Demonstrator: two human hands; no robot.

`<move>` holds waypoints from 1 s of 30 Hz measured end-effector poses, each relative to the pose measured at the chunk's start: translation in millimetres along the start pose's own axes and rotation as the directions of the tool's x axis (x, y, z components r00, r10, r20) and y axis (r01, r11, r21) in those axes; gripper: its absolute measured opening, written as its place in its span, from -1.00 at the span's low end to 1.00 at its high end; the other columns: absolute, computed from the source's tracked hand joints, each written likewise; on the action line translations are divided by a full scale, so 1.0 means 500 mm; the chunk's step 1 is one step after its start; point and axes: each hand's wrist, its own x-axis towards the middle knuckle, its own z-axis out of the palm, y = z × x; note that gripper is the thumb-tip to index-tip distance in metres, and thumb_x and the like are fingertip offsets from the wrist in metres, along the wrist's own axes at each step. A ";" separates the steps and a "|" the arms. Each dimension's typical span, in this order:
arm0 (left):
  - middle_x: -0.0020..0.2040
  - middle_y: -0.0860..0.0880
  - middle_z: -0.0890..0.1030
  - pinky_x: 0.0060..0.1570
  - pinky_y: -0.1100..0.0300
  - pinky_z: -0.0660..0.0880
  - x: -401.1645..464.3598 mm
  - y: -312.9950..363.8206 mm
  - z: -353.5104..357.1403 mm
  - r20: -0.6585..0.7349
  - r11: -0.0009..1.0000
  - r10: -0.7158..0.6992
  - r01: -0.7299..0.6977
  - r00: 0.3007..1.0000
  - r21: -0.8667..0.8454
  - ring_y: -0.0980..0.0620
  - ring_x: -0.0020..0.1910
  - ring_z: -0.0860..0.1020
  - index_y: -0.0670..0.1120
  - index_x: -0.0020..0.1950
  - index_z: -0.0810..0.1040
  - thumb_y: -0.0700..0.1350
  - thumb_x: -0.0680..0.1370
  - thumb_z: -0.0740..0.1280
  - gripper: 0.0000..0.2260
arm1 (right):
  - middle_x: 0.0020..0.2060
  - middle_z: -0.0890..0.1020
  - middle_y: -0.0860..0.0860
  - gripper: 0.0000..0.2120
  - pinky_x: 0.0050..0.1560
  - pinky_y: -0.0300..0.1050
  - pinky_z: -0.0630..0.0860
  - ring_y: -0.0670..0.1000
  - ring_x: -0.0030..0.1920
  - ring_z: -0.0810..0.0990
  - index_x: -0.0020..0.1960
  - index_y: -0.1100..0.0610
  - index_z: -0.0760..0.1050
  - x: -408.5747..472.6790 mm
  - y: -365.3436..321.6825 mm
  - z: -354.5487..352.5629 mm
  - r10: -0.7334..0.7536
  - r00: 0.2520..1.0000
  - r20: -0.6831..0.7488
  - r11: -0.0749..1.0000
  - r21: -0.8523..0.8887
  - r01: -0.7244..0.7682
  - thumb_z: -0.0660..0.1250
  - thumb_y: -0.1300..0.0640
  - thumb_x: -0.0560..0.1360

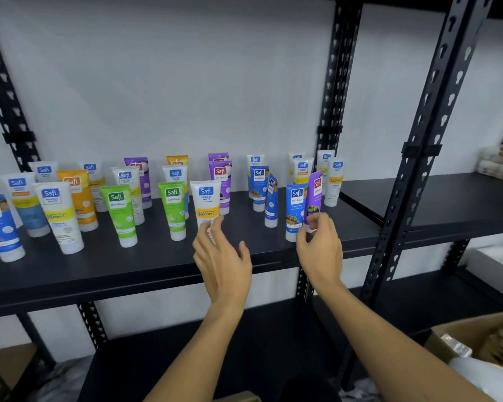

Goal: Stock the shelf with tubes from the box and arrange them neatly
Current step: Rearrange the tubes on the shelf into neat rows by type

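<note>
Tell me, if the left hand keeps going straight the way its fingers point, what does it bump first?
Probably the white Vitamin C tube: the left hand has its fingertips right at that tube's lower end, though touching is unclear.

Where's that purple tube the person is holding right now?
The purple tube is at the shelf's right front, pinched at its base by the right hand, beside a blue tube.

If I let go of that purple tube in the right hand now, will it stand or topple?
It will probably topple: the purple tube leans left and stands cap-down on a narrow base, pinched low by the right hand. It would likely fall against the blue tube beside it. Its glossy surface may slip.
</note>
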 end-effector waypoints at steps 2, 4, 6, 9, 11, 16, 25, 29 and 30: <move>0.39 -0.14 0.35 0.22 -0.06 0.43 0.002 0.032 0.006 0.012 1.000 0.030 -0.030 0.999 -0.006 -0.13 0.35 0.36 -0.04 0.39 0.30 -0.06 0.48 0.43 -0.47 | 0.08 0.55 -0.04 -0.75 -0.05 0.07 0.61 -0.05 0.03 0.58 0.16 0.04 0.39 0.026 -0.001 -0.017 0.003 1.000 -0.021 1.000 -0.002 -0.003 0.38 0.06 0.54; 0.36 -0.09 0.38 0.22 -0.03 0.43 0.011 0.063 0.015 0.047 0.998 0.047 -0.046 0.998 -0.035 -0.08 0.33 0.38 -0.01 0.36 0.31 -0.04 0.50 0.40 -0.52 | 0.07 0.54 -0.04 -0.72 -0.04 0.04 0.60 -0.05 0.03 0.56 0.17 0.04 0.38 0.053 -0.003 -0.033 0.007 1.000 -0.024 1.000 0.016 -0.007 0.39 0.04 0.53; 0.32 -0.06 0.41 0.17 0.03 0.46 0.022 0.091 0.028 0.095 0.993 0.063 -0.052 0.993 -0.108 -0.03 0.28 0.41 -0.01 0.36 0.31 -0.03 0.51 0.39 -0.54 | 0.10 0.52 -0.04 -0.68 -0.06 -0.03 0.57 -0.06 0.06 0.54 0.20 0.04 0.37 0.080 -0.006 -0.048 0.001 1.000 -0.007 0.999 0.034 -0.001 0.39 0.03 0.53; 0.34 -0.03 0.40 0.11 0.12 0.47 0.038 0.125 0.055 0.174 0.960 0.064 -0.013 0.983 -0.281 0.03 0.28 0.42 0.00 0.40 0.27 -0.03 0.53 0.40 -0.50 | 0.21 0.50 -0.02 -0.58 0.00 -0.11 0.51 -0.07 0.17 0.50 0.30 0.05 0.33 0.112 0.001 -0.059 -0.002 0.999 0.050 0.997 0.079 -0.002 0.41 0.05 0.53; 0.34 -0.02 0.41 0.08 0.14 0.50 0.043 0.142 0.073 0.247 0.932 0.062 0.032 0.967 -0.360 0.07 0.27 0.44 0.04 0.42 0.21 -0.01 0.53 0.41 -0.45 | 0.29 0.47 -0.02 -0.50 0.05 -0.12 0.51 -0.08 0.23 0.48 0.38 0.04 0.29 0.127 0.010 -0.059 -0.001 0.996 0.089 0.994 0.108 -0.008 0.43 0.08 0.52; 0.29 0.01 0.50 0.02 -0.02 0.60 0.032 0.161 0.117 0.319 0.912 0.044 0.093 0.947 -0.400 0.07 0.16 0.57 0.12 0.43 0.14 0.00 0.50 0.46 -0.36 | 0.29 0.45 -0.06 -0.39 -0.06 -0.42 0.39 -0.21 0.16 0.41 0.43 0.00 0.23 0.143 0.037 -0.043 -0.014 0.981 0.194 0.984 0.176 -0.020 0.46 0.14 0.49; 0.20 0.00 0.60 -0.06 0.03 0.63 0.013 0.155 0.166 0.296 0.961 0.074 0.011 0.952 -0.276 0.05 0.03 0.64 0.11 0.39 0.13 -0.04 0.51 0.44 -0.40 | 0.11 0.57 -0.13 -0.49 0.00 0.03 0.65 -0.13 0.07 0.61 0.24 -0.09 0.25 0.143 0.092 0.006 -0.001 0.975 0.222 0.985 0.167 -0.036 0.49 0.07 0.45; 0.11 0.03 0.63 -0.07 0.02 0.63 0.018 0.161 0.171 0.281 0.953 0.077 0.012 0.957 -0.303 0.08 -0.03 0.65 0.10 0.39 0.15 -0.05 0.50 0.46 -0.39 | 0.09 0.59 -0.14 -0.50 -0.03 -0.01 0.66 -0.13 0.06 0.62 0.22 -0.11 0.28 0.143 0.099 0.009 0.020 0.982 0.187 0.984 0.170 -0.053 0.51 0.06 0.45; 0.09 0.05 0.63 -0.07 0.01 0.62 0.021 0.165 0.173 0.279 0.950 0.083 0.009 0.957 -0.313 0.08 -0.04 0.64 0.11 0.39 0.14 -0.06 0.50 0.46 -0.38 | 0.09 0.59 -0.13 -0.50 -0.03 0.01 0.66 -0.12 0.06 0.62 0.22 -0.12 0.28 0.147 0.100 0.007 0.029 0.986 0.166 0.984 0.169 -0.057 0.51 0.07 0.45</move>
